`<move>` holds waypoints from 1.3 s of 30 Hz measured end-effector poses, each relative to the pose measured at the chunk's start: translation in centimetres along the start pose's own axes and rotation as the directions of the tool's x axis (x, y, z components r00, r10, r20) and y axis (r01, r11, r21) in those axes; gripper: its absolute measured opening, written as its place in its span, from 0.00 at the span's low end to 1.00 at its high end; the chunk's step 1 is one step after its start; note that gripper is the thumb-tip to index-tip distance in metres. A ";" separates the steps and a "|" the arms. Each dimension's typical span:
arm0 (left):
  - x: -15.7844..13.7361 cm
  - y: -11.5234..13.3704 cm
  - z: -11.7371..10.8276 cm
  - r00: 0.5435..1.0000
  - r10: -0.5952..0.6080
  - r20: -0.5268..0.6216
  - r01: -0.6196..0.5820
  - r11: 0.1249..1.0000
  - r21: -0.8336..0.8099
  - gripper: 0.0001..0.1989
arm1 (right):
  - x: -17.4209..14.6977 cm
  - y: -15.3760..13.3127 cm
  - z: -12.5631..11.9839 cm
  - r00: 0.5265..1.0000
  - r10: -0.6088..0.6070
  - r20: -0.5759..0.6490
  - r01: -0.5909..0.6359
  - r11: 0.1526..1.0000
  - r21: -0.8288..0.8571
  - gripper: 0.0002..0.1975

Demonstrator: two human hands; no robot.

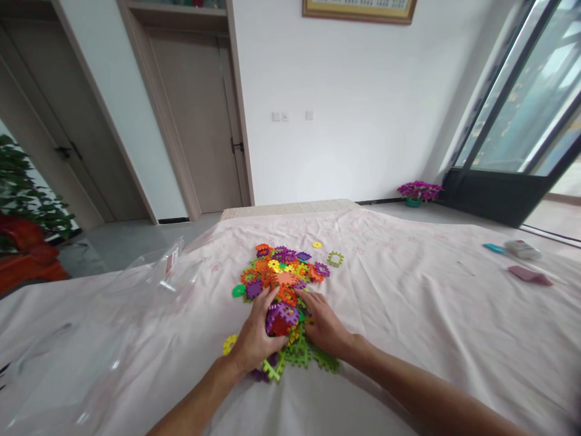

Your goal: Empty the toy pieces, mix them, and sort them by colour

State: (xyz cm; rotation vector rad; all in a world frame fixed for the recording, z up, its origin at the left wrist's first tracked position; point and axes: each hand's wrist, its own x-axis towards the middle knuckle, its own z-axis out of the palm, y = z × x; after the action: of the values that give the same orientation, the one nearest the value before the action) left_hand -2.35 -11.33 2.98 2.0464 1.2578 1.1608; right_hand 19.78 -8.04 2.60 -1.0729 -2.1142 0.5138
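A heap of coloured plastic interlocking pieces (pixel 285 278), toothed squares and discs in orange, purple, green and yellow, lies on a pale bedsheet (pixel 408 290). My left hand (pixel 255 336) rests against its near left side, thumb and fingers apart. Opposite it, my right hand (pixel 327 322) curves along the near right side, touching pieces. Between them sit a purple toothed piece (pixel 287 313) and a red one (pixel 279 327). Below the palms spread green toothed pieces (pixel 298 353). A yellow disc (pixel 230 344) lies left of my left wrist. Some fingertips are hidden among the pieces.
A clear plastic bag (pixel 82 357) spreads over the sheet at left. A green square frame (pixel 335 259) and a small yellow disc (pixel 316 244) lie apart from the heap. At far right are a pink item (pixel 530 274), a blue item (pixel 494 248) and a whitish bundle (pixel 521 249).
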 end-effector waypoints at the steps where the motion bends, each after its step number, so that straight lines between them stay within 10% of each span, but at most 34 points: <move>1: 0.5 0.0 0.3 1.000 0.000 -0.026 -0.001 0.998 -0.064 0.46 | 0.5 0.0 0.7 0.999 0.015 -0.047 -0.012 0.998 0.059 0.42; 7: 4.8 0.4 1.1 0.984 -0.151 -0.091 0.082 0.851 -0.519 0.41 | 5.3 -1.7 2.2 0.988 0.109 -0.113 -0.024 0.817 0.577 0.25; 12: 8.7 0.7 -0.9 0.977 -0.139 -0.164 0.057 0.902 -0.428 0.36 | 8.9 -2.5 -0.9 0.989 0.137 -0.064 -0.048 0.687 0.725 0.26; 20: 8.7 -3.4 -3.3 0.943 -0.067 -0.327 0.123 0.981 0.152 0.21 | 10.6 4.6 -5.8 0.974 0.172 -0.145 -0.163 0.984 0.067 0.23; 26: 6.6 -5.6 -2.3 0.940 -0.158 -0.303 0.278 0.870 0.408 0.26 | 9.8 9.1 -6.5 0.885 0.412 -0.217 -0.466 0.793 -0.391 0.22; 33: 6.4 -7.0 -1.6 0.951 -0.159 -0.266 0.220 0.952 0.216 0.24 | 9.6 8.9 -3.9 0.960 0.276 0.043 -0.261 0.941 -0.214 0.26; 39: 6.1 -7.2 -2.2 0.885 -0.272 -0.378 0.259 0.962 -0.087 0.23 | 13.5 11.2 -6.2 0.863 0.467 -0.194 -0.506 0.805 -0.309 0.27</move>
State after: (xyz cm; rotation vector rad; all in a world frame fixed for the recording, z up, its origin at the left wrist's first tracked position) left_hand -6.36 -2.65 1.43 1.5966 1.6306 1.4846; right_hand 24.85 9.65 5.44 -1.8366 -1.8610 0.3004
